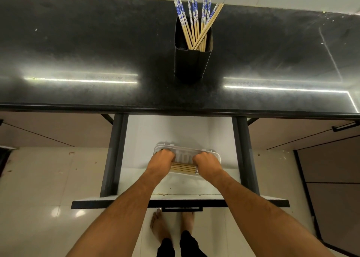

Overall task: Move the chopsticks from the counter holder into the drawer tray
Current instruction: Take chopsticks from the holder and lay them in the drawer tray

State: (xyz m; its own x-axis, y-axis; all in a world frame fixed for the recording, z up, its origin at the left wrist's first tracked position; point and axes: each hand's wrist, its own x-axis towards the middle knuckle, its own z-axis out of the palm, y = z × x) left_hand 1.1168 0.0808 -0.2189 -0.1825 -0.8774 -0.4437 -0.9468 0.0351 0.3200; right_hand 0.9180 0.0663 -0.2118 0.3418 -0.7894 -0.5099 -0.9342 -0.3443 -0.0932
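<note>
A black holder (pixel 191 62) stands on the dark counter with several chopsticks (pixel 196 21) sticking up from it, wooden with blue-and-white tops. Below, in the open drawer, lies a white plastic tray (pixel 186 155) with several wooden chopsticks (pixel 183 168) lying flat in it. My left hand (pixel 162 160) and my right hand (pixel 207 162) are both down in the tray, fingers curled over the chopsticks' ends, one hand at each side. The fingertips are hidden inside the tray.
The black counter (pixel 87 52) has a front edge running just above the drawer. The open drawer (pixel 175 132) has dark side rails and a front panel with a handle (pixel 182 209). My bare feet (pixel 171 225) stand on the pale tiled floor.
</note>
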